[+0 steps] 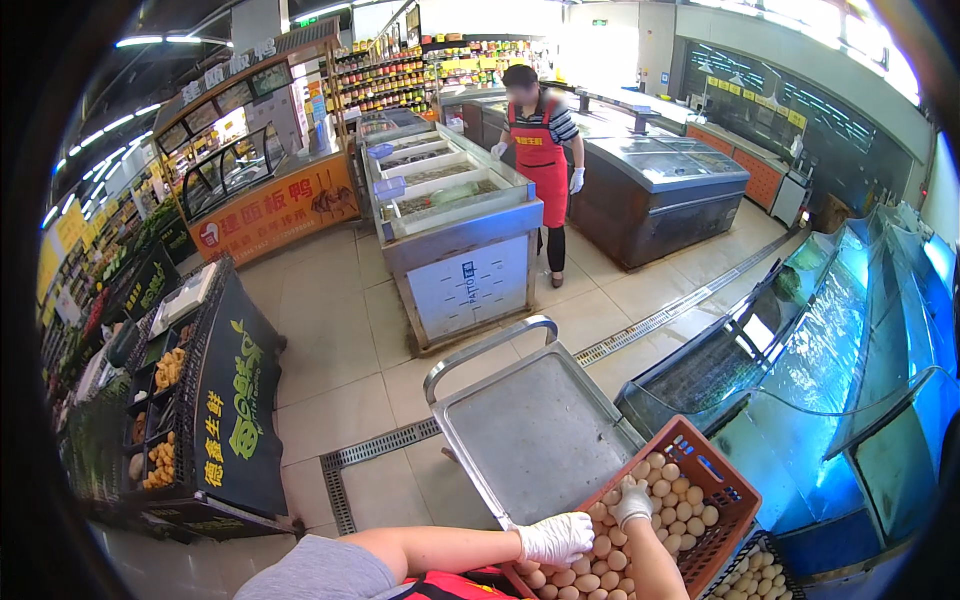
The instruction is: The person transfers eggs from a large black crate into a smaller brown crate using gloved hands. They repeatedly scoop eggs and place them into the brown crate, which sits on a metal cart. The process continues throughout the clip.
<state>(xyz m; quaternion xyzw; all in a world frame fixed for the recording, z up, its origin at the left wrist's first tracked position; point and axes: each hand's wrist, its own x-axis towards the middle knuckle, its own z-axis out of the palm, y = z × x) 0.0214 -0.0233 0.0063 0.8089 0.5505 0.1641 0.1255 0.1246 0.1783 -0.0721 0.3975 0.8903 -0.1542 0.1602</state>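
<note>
A red-brown plastic crate [731, 491] at the lower right holds many pale brown eggs [684, 511]. Both of my hands wear white gloves. My left hand [556, 538] is over the crate's near left side, its fingers curled down by the eggs; whether an egg is inside them is hidden. Further in, my right hand [631, 504] reaches down among the eggs with its fingers bent, and its grasp cannot be made out. The crate sits at the near right end of a metal cart [532, 427], whose flat top shows wet marks.
A black crate of eggs [757, 574] stands low beside the red-brown one. Glass water tanks [825, 337] line the right. Ahead, a person in a red apron [540, 157] stands between a display tank [469, 289] and a chest freezer [652, 202]. A produce stand [240, 375] is left.
</note>
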